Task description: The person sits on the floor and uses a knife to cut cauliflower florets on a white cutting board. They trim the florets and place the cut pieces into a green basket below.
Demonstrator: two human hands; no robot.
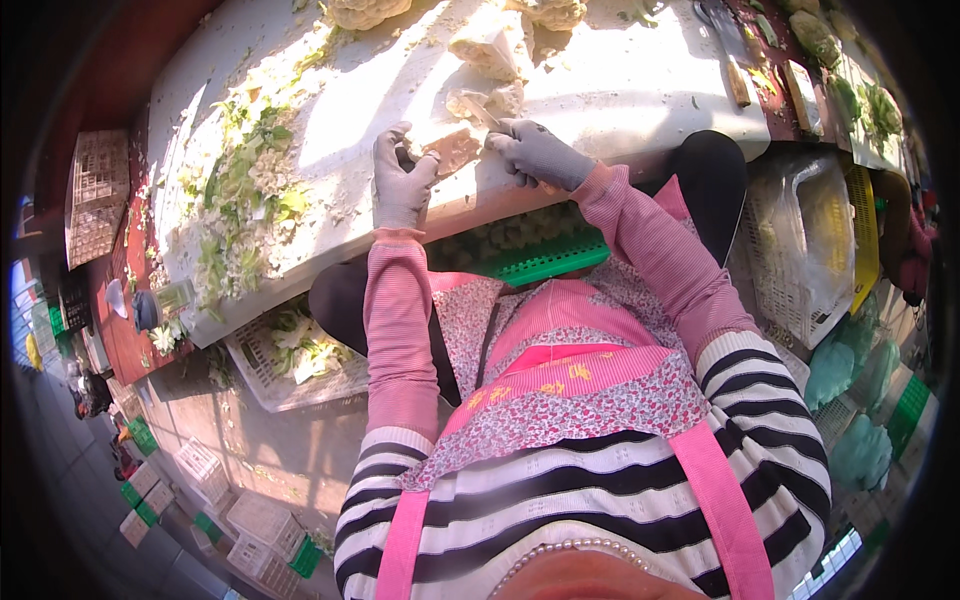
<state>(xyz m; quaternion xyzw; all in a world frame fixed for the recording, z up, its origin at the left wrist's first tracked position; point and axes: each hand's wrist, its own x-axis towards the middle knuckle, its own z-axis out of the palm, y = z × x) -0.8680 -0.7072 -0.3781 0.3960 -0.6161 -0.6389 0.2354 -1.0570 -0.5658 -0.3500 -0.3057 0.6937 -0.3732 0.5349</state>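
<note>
On the white tabletop (622,97), my gloved right hand (541,154) is closed round a knife (484,114), its blade pointing up and left over cauliflower pieces (504,97). My gloved left hand (405,176) rests near the table's front edge with thumb and fingers curled apart; whether it touches a small piece between them I cannot tell. A brown block (453,148) lies between both hands. Beyond the knife sits a larger cut cauliflower (491,46). Whole heads (367,10) are at the far edge.
Leaf and floret scraps (251,187) cover the table's left side. A second knife (735,79) lies far right. Below the table are a green crate (551,259) and a white crate with leaves (289,367). A plastic-lined crate (802,247) stands right, a clear jar (171,298) left.
</note>
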